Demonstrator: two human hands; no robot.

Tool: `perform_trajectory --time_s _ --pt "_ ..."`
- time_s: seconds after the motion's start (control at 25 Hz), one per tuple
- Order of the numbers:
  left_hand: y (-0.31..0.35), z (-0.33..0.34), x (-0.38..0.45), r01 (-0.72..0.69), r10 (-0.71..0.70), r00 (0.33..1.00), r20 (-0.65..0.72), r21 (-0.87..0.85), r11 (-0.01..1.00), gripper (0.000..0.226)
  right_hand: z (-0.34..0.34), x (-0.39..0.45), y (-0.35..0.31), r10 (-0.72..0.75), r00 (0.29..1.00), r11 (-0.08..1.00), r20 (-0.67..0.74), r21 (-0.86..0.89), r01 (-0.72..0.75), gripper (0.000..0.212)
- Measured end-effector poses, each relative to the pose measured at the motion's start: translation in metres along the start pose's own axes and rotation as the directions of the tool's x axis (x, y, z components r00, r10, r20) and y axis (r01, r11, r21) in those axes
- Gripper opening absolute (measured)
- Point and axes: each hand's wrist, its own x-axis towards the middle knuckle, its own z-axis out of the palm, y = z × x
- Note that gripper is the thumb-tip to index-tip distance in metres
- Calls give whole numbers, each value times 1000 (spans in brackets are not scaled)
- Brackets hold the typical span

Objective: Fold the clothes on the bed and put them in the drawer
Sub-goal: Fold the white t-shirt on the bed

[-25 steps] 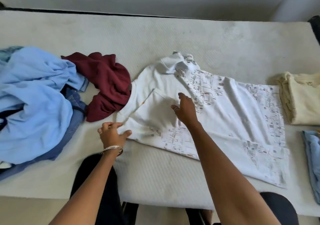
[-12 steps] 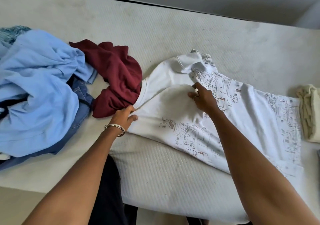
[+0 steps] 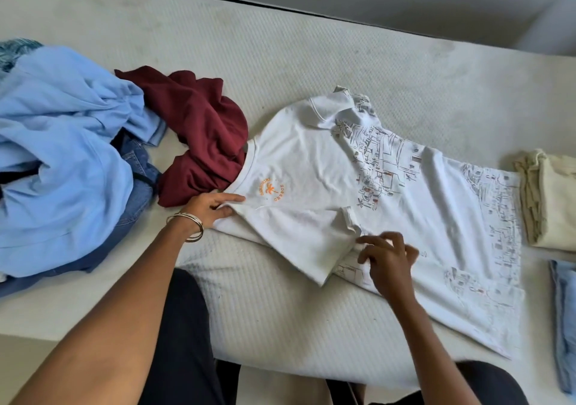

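Note:
A white T-shirt (image 3: 314, 161) with an orange chest logo and a grey line print lies flat across the bed (image 3: 311, 46), collar to the left. My left hand (image 3: 208, 209), with bangles on the wrist, pinches the shirt's near shoulder just below the collar. My right hand (image 3: 388, 258) hovers with loosely curled fingers at the hem of the near sleeve, holding nothing. The far sleeve lies folded over at the shirt's upper edge. No drawer is in view.
A maroon garment (image 3: 199, 130) touches the collar. Left of it lies a heap of light blue clothes and jeans (image 3: 62, 155). Folded cream clothes (image 3: 548, 198) and a folded blue piece (image 3: 564, 317) lie at the right. The bed's near edge is by my legs.
The folded-over part of the shirt was laid open, so the orange logo and the near sleeve now show. My right hand came back from the collar area to the near sleeve.

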Motion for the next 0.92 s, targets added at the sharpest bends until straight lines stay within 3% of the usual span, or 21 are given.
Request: perform_trajectory --time_s 0.12,0.2,0.24,0.32,0.36,0.4,0.48,0.56,0.64,0.72,0.8,0.92 --pt "1 -4 -3 88 -89 993 75 16 996 61 12 -16 -1 403 915 886 -17 255 -386 34" --pt "8 -3 -6 135 -132 988 80 -29 990 70 13 -1 -20 546 836 715 51 491 -497 13" --pt "15 -1 -7 154 -149 987 64 -75 985 66 11 8 -32 577 811 665 94 522 -534 30" --pt "24 6 -7 173 -179 984 -20 -182 968 38 15 29 -44 570 801 729 181 338 -595 67" --pt "29 10 -6 178 -197 978 -73 -207 962 24 19 37 -47 564 798 785 214 160 -598 69" --pt "30 15 -5 171 -197 973 -119 -197 965 18 20 42 -51 554 802 814 224 57 -578 57" --pt "27 24 -4 142 -168 967 -190 -143 979 11 22 52 -51 580 799 779 159 180 -601 19" --pt "15 29 -2 168 -191 957 -220 -119 979 20 23 66 -41 722 653 459 227 549 -698 17" --pt "9 29 -2 207 -230 949 -217 -126 970 21 26 77 -30 756 503 113 420 672 -732 23" --pt "10 29 -4 222 -245 950 -192 -133 966 20 33 85 -22 772 413 24 484 626 -779 30" --pt "11 29 -4 232 -254 950 -184 -131 964 20 35 91 -20 794 387 8 468 629 -778 33" --pt "13 28 -2 240 -267 946 -182 -157 958 18 33 94 -29 745 465 -23 479 714 -700 38"
